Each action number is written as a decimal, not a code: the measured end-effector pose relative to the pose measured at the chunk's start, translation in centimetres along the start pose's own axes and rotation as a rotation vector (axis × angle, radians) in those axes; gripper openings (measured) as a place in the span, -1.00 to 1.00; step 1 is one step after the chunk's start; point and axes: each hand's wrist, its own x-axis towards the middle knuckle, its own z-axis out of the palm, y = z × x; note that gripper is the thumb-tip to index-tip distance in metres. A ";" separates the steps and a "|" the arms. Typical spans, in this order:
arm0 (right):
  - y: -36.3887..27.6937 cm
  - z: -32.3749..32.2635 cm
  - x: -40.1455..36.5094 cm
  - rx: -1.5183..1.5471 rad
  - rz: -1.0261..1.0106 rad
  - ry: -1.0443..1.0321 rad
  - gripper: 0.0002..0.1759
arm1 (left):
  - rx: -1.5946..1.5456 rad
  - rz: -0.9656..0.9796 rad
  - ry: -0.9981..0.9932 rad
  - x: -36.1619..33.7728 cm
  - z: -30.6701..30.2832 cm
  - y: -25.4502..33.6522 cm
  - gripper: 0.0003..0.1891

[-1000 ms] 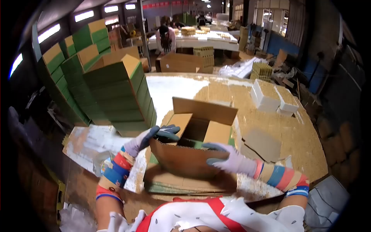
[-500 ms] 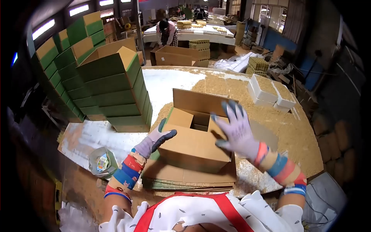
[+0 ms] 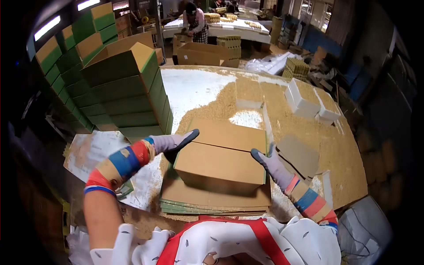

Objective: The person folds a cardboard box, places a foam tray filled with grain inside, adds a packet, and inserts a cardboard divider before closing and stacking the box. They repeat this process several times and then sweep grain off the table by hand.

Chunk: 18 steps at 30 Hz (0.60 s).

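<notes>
One closed brown carton [image 3: 221, 162] is sitting between the two gloved hands, its two top flaps lying flat and meeting in a single seam. The left hand [image 3: 170, 142] is resting on the carton's upper left corner. Its fingers [image 3: 187, 136] are lying straight and close together, flat on the far flap and gripping nothing. The right hand [image 3: 270, 162] is pressing against the carton's right side. It too is stretched flat with fingers unbent and clamped on nothing.

Under the fingers of both hands, the carton is standing on one pile of flattened cardboard sheets [image 3: 212, 201]. That pile is lying at the near edge of the worktop [image 3: 198, 88], which is carrying a wide spread of tan granules.

Just to the right of the right fingers, one loose folded cardboard piece [image 3: 300, 152] is lying flat. Farther out beyond those fingers, three white trays [image 3: 300, 99] are sitting among the granules, two close together and one apart.

To the left of the left fingers, and well above them, a tall stack of green cartons [image 3: 123, 88] is rising in several columns; I cannot tell their number. Far beyond both hands, one person [image 3: 195, 20] is working at another table.
</notes>
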 end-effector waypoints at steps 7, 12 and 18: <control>-2.7 -3.0 1.0 0.594 0.000 -0.350 -0.09 | 0.741 0.849 0.811 -5.3 1.1 -3.3 -0.69; 3.8 -2.4 -0.1 -0.185 -0.380 -0.481 0.15 | 0.298 0.490 0.661 -3.8 6.0 -10.5 -0.46; 3.8 -7.6 16.3 0.156 0.051 -0.852 -0.41 | -0.015 0.358 0.730 -3.4 4.7 0.0 -0.29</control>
